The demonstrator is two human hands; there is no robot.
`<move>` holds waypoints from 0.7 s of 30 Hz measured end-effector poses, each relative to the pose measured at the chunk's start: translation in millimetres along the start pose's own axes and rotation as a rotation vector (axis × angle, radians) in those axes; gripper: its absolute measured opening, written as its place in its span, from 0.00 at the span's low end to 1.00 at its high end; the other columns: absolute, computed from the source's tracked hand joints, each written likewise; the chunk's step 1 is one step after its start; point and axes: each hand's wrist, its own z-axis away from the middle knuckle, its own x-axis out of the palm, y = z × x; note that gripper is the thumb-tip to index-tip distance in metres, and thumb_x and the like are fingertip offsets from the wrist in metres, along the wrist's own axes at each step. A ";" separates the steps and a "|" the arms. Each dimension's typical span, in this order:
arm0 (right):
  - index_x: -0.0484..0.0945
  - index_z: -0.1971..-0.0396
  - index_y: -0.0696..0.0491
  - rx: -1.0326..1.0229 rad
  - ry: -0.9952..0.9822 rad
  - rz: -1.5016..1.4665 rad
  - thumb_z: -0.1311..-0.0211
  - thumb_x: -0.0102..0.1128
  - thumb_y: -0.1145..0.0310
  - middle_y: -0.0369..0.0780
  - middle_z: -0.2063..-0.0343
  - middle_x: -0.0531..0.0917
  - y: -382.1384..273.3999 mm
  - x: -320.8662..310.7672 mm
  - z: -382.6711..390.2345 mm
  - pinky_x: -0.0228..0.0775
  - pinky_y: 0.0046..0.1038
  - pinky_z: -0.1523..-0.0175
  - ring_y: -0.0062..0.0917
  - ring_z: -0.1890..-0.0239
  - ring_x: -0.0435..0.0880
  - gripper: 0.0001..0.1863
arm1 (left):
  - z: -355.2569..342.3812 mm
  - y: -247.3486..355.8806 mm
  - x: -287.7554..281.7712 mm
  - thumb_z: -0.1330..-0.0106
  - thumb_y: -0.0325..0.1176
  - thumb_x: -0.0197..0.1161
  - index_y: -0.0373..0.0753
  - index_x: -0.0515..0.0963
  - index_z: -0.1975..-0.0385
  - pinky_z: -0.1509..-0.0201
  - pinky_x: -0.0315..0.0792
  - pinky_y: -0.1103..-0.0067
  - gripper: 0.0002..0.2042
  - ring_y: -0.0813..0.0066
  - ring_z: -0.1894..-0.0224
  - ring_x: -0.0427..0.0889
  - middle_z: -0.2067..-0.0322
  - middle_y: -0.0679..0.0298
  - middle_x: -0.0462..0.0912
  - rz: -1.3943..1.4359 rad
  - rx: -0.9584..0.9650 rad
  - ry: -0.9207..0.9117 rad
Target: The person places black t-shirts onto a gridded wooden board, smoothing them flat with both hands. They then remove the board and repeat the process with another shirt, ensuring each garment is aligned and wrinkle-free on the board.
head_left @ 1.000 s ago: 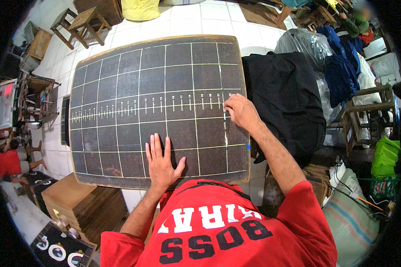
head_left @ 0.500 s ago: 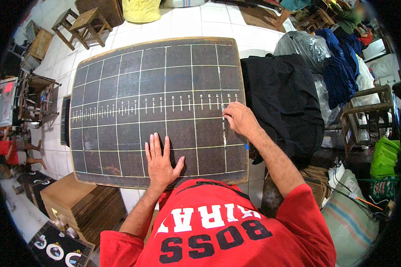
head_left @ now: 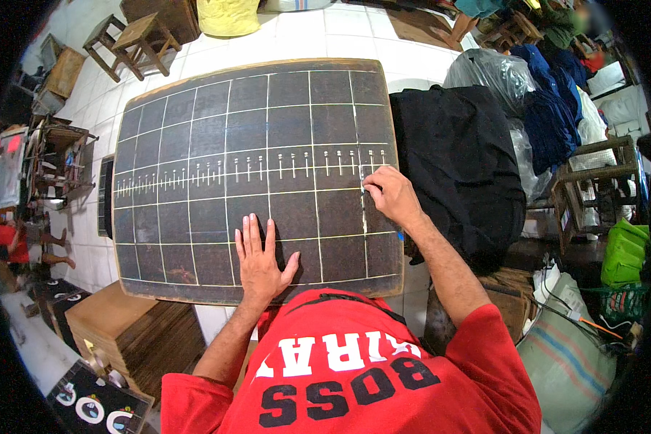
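Observation:
A dark board (head_left: 289,217) marked with a pale grid and a row of short measuring ticks lies in front of me. My left hand (head_left: 262,264) rests flat on its near middle part, fingers stretched out, holding nothing. Near the board's right edge, my right hand (head_left: 392,194) is closed in a pinch at one of the lengthwise grid lines. Whatever is between its fingertips is too small to make out. Just below those fingertips, a patchy black-and-white strip (head_left: 364,213) runs along the line.
Black cloth (head_left: 456,166) is heaped against the board's right side, with plastic-wrapped bundles (head_left: 492,79) and blue fabric (head_left: 553,108) beyond. A stack of brown sheets (head_left: 134,318) stands at the near left. Wooden stools (head_left: 145,40) are at the far left, and a woven sack (head_left: 568,354) lies near right.
My right hand has shifted only slightly, its fingers still pinched near the same line. My left hand stays flat in the same place.

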 end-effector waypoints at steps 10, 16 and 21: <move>0.85 0.66 0.57 -0.046 -0.087 0.098 0.39 0.69 0.75 0.44 0.66 0.83 -8.3 -1.3 -1.6 0.78 0.40 0.48 0.41 0.57 0.84 0.03 | 0.0 -0.2 -0.5 0.35 0.52 0.70 0.32 0.61 0.23 0.16 0.43 0.48 0.45 0.40 0.17 0.47 0.21 0.36 0.52 0.005 -0.008 -0.008; 0.85 0.67 0.56 -0.068 -0.195 0.134 0.40 0.69 0.75 0.43 0.67 0.84 -11.1 -8.6 -1.1 0.77 0.40 0.47 0.41 0.57 0.83 0.03 | -0.1 0.4 -1.2 0.35 0.52 0.70 0.33 0.61 0.23 0.16 0.43 0.48 0.45 0.40 0.17 0.48 0.21 0.37 0.52 0.015 -0.003 0.011; 0.85 0.68 0.55 0.026 -0.320 0.064 0.41 0.71 0.73 0.42 0.69 0.84 -15.8 -22.8 11.9 0.78 0.38 0.50 0.39 0.59 0.84 0.04 | -0.5 0.7 -1.5 0.35 0.52 0.70 0.32 0.62 0.23 0.16 0.44 0.48 0.45 0.40 0.17 0.49 0.21 0.37 0.53 0.016 -0.002 0.022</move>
